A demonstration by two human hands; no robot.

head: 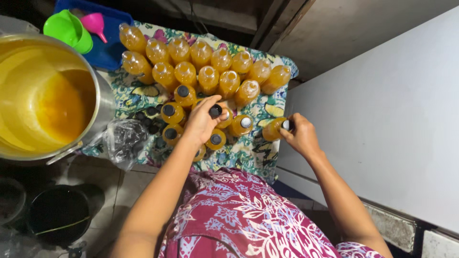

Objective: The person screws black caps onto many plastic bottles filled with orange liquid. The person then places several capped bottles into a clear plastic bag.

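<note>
The capped bottle (276, 128) of orange drink lay tilted at the floral cloth's (248, 152) right edge, pinched in the right hand (301, 135), while the left hand (203, 120) closed on a black cap (215, 111) atop another bottle (224, 116) among the rows, beside the big steel pot (103, 105)

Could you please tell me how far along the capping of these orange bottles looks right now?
Roughly a third done: about seven near bottles carry black caps. In hand: the left hand brings a black cap over one bottle, and the right hand grips a capped bottle. Left: the two back rows of uncapped bottles.
</note>
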